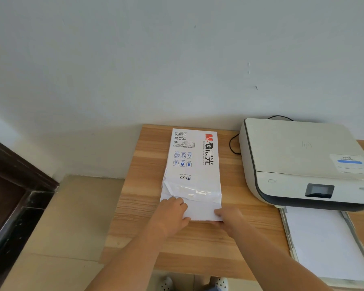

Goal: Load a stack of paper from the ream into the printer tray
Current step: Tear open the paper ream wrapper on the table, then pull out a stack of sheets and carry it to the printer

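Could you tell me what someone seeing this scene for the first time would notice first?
Probably the two hands, left hand and right hand, gripping the torn-open near end of the white paper ream lying mid-desk. Next, the cream printer to the right by the wall, its tray pulled out toward the person with white paper in it.

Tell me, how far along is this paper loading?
Early. Done: the ream lies on the desk with its near end torn open, and the printer tray is pulled out, white inside; whether that is paper I cannot tell. In hand: the left hand and right hand grip the white sheets at that open end. Left: draw a stack out and lay it in the tray beside the printer.
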The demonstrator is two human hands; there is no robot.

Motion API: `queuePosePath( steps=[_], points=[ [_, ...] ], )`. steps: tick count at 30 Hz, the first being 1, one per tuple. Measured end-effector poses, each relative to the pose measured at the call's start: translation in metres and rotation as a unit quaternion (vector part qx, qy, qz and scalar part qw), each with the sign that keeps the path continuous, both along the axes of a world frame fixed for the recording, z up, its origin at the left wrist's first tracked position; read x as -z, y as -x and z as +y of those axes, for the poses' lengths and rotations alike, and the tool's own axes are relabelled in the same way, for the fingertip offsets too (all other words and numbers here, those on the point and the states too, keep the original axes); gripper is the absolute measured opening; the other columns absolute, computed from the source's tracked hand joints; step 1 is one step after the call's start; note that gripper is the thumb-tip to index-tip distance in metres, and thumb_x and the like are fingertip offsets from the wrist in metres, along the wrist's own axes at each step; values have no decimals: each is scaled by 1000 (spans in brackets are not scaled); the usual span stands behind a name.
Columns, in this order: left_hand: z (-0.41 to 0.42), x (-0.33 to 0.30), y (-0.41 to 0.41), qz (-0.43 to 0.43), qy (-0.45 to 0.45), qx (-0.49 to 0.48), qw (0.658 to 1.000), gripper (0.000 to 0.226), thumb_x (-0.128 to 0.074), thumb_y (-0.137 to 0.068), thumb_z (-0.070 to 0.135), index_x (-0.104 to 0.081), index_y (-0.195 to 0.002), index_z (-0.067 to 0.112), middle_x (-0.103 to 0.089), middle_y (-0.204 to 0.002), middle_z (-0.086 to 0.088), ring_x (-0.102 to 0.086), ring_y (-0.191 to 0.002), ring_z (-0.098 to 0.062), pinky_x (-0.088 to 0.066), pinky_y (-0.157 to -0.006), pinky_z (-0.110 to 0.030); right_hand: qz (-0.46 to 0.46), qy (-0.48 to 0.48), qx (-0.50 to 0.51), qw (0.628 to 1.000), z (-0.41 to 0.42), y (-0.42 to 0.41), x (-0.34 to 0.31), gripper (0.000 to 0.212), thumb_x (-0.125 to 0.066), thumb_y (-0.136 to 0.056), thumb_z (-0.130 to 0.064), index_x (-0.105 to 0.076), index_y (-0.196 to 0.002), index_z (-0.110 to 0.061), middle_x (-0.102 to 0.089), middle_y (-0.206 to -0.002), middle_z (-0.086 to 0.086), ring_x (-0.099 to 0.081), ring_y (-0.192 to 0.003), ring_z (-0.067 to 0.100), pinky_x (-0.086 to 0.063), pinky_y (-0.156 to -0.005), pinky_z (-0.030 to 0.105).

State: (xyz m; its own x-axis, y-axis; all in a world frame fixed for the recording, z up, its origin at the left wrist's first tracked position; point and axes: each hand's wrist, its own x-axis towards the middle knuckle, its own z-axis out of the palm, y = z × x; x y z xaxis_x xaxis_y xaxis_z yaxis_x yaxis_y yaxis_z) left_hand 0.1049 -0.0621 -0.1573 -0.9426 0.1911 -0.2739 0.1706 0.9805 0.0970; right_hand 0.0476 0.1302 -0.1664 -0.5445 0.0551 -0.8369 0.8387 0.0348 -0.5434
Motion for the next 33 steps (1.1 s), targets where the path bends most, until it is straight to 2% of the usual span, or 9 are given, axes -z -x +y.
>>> queuePosePath(
  steps=[3, 9, 14, 17, 20, 23, 27, 31, 33],
  points=[
    [-7, 3, -2, -5, -9, -37, 999, 43, -39, -94, 46, -54, -119, 15, -52, -120, -2, -46, -112, -21, -40, -91, -36, -2, -3, -7, 1000, 1, -4, 0, 16, -56, -87, 12, -57, -101, 6, -60, -105, 20, -63, -84, 31, -56, -51, 34],
    [-13, 11, -8, 5, -34, -89, 995, 44, -39, -94, 48, -53, -122, 16, -44, -134, -1, -41, -121, -21, -38, -98, -37, -16, 3, -1, 1000, 6, -18, 1, 11, -58, -87, 9, -57, -98, 7, -62, -98, 17, -64, -83, 30, -56, -52, 33],
    [-19, 22, -13, -10, -63, -166, 984, 44, -39, -95, 46, -47, -127, 16, -33, -143, -3, -37, -125, -22, -38, -100, -35, -14, 4, -6, 1000, 12, -39, 8, 13, -58, -86, 6, -60, -98, 2, -63, -102, 18, -63, -90, 32, -57, -65, 39],
    [-21, 28, -14, -27, -110, -241, 964, 47, -45, -93, 43, -44, -130, 14, -32, -143, -7, -39, -124, -26, -39, -101, -36, -21, 9, -2, 1000, 14, -52, 13, 14, -59, -84, 6, -60, -98, 3, -65, -102, 19, -64, -92, 33, -58, -72, 42],
    [-20, 27, -11, -26, -186, -321, 928, 45, -56, -89, 37, -48, -125, 11, -41, -130, -10, -51, -111, -29, -45, -93, -39, -22, 9, -13, 1000, 18, -62, 18, 23, -60, -81, 4, -61, -104, 4, -67, -103, 19, -66, -94, 34, -58, -80, 43],
    [-20, 28, -8, -43, -230, -361, 903, 47, -63, -87, 29, -48, -127, 10, -42, -129, -10, -53, -110, -29, -46, -93, -40, -7, 16, -25, 1000, 21, -67, 20, 28, -58, -80, 2, -61, -108, 3, -68, -105, 18, -66, -96, 33, -58, -72, 37],
    [-20, 31, -6, -50, -255, -390, 883, 52, -68, -83, 22, -48, -129, 9, -45, -128, -13, -51, -114, -29, -47, -92, -39, 46, -54, -94, 993, 21, -64, 19, 42, -61, -83, -10, -50, -123, -11, -64, -109, 9, -64, -95, 28, -58, -81, 44],
    [-20, 33, -6, -64, -270, -382, 881, 54, -70, -82, 20, -48, -130, 13, -46, -130, -12, -50, -115, -28, -49, -91, -39, 152, -152, -219, 952, 15, -56, 9, 58, -61, -88, -19, -35, -138, -34, -59, -116, 0, -61, -88, 15, -50, -63, 24],
    [-20, 34, -6, -67, -270, -378, 883, 55, -72, -81, 20, -49, -130, 13, -44, -131, -12, -51, -115, -28, -48, -92, -39, 183, -199, -284, 920, 12, -50, 8, 56, -61, -90, -27, -36, -140, -35, -50, -129, 3, -55, -93, 14, -46, -68, 23]
  ],
)
